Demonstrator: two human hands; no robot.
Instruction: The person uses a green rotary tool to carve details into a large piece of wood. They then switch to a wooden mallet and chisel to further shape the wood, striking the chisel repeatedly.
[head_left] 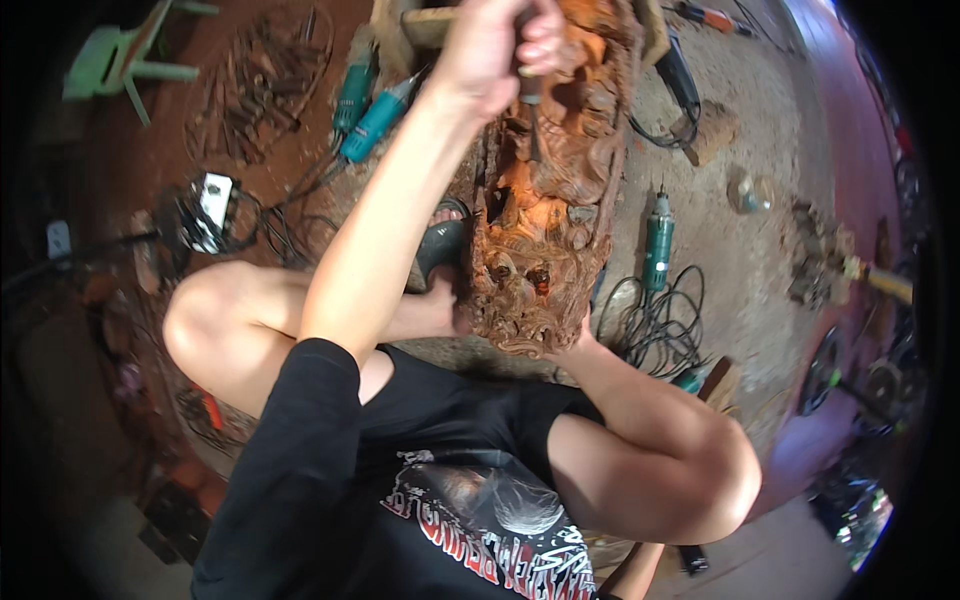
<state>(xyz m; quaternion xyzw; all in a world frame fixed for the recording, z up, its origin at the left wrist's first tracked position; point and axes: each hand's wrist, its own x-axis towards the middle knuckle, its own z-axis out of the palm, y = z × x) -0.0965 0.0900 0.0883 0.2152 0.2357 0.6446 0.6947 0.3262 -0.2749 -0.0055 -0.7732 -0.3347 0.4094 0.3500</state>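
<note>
My left hand [500,55] is closed in a fist around the dark handle of a carving chisel [533,125]. The thin blade points down onto a long reddish-brown wood carving [545,215], near its left side. Deep relief, swirls and hollows cover the carving, with brighter orange wood in places. Its near end lies between my bent legs, while its far end runs out past the top edge. Of my right arm [637,572] only a short piece shows at the bottom; the right hand is out of sight.
Green rotary tools [658,240] with coiled cables lie right of the carving; a teal power tool [372,125] lies on its left. A round tray of chisels [260,85] and a green plastic stool [115,65] stand farther left. A wooden block [712,132] rests at right.
</note>
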